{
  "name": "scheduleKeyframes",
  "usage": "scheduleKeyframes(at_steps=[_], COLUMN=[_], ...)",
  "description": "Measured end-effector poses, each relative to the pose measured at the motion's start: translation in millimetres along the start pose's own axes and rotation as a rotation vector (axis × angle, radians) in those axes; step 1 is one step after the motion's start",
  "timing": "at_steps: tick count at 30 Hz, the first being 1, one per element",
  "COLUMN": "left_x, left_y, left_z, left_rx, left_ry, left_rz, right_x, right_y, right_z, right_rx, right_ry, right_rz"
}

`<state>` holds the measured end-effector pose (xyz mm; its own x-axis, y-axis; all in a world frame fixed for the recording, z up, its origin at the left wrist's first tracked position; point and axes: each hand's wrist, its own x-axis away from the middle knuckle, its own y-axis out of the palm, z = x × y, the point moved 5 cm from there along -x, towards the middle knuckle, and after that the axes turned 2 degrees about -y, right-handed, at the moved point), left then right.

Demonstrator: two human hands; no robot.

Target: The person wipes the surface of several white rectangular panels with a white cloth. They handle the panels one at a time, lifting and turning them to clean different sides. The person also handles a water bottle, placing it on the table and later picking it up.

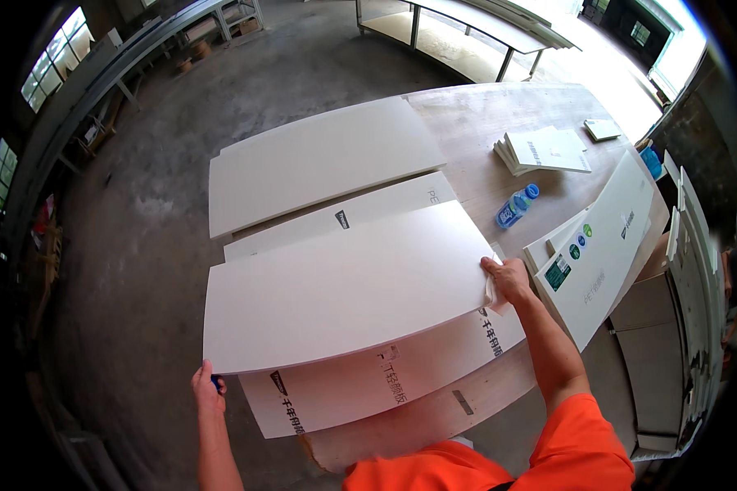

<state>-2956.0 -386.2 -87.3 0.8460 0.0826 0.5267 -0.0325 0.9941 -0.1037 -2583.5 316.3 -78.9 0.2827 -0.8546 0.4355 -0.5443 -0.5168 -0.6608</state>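
A plain white panel (344,286) lies tilted over other boards, its near edge raised. My right hand (508,280) grips its right edge, thumb on top, with a crumpled pale scrap (491,293) under the fingers. My left hand (210,388) is closed at the near left corner of the panel; a small dark blue thing shows at its fingers, too hidden to name. Beneath lies a white board with dark print (336,394), partly covered. Behind are another printed board (303,222) and a blank white board (319,159).
The boards rest on a wooden table (434,110). On its right are a blue-capped plastic bottle (517,206), a stack of small white panels (544,151) and long labelled boards (602,254). More panels (684,311) lean beyond the right edge. A bench (467,37) stands behind.
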Motion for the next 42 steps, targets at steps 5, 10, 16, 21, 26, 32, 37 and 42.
scheduleKeyframes(at_steps=[5, 10, 16, 21, 26, 32, 37, 42], left_x=[-27, -34, -103, -162, -209, -247, -282, -266], left_y=[64, 117, 195, 246, 258, 253, 267, 290], left_z=[60, 199, 300, 265, 166, 116, 127, 144], left_rx=[-0.059, -0.085, -0.057, -0.303, -0.998, -1.056, -0.738, -1.057], left_ry=[0.135, 0.264, 0.381, 0.449, 0.477, 0.518, 0.555, 0.501], left_rz=[-0.022, -0.023, 0.037, 0.125, 0.143, 0.085, -0.215, 0.096], right_x=[-47, -78, -149, -195, -191, -237, -281, -294], right_y=[-35, -85, -81, -16, 61, 91, 106, 104], right_z=[-83, -191, -265, -255, -225, -201, -210, -215], right_rx=[0.0, -0.324, -0.885, -0.549, 0.372, 0.536, 0.375, 0.361], right_ry=[-0.076, -0.132, -0.324, -0.459, -0.404, -0.371, -0.442, -0.52], right_rz=[-0.086, -0.247, -0.101, -0.047, 0.179, 0.102, 0.024, 0.048])
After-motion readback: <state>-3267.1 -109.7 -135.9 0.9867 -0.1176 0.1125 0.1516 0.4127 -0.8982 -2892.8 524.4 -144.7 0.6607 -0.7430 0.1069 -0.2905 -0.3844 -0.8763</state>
